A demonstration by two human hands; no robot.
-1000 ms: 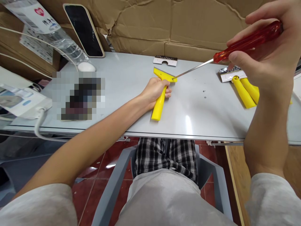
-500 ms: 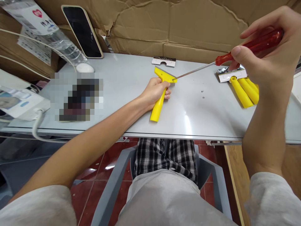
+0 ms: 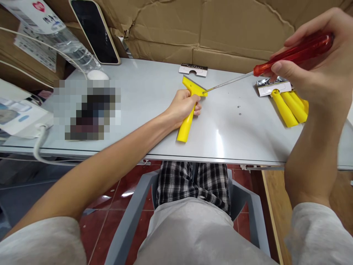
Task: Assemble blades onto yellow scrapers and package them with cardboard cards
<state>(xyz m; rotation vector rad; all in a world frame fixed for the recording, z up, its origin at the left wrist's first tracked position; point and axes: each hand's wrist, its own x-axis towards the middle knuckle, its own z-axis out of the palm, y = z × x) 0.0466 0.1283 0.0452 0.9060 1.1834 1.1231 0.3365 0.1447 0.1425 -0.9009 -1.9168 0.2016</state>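
Note:
Closed around the neck of a yellow scraper (image 3: 186,127), my left hand (image 3: 185,106) holds it against the tabletop, its wide head tilted toward the back. My right hand (image 3: 311,62) grips the red handle of a screwdriver (image 3: 295,53). The screwdriver's thin shaft slants down to the left, and its tip meets the right end of the scraper's head. Two tiny metal screws (image 3: 239,110) lie on the table to the right of the scraper. A white-and-black blade cover (image 3: 193,70) lies behind the scraper's head.
Several more yellow scrapers (image 3: 286,110) with covered heads are stacked at the right, partly behind my right wrist. A phone (image 3: 95,31) leans at the back left beside a clear water bottle (image 3: 71,48). Cardboard (image 3: 228,29) walls the table's back edge. A blurred-out patch covers something at left.
The view has shifted slightly. My right hand has turned a little on the screwdriver's handle, while the tip stays on the scraper's head. My left hand keeps its hold.

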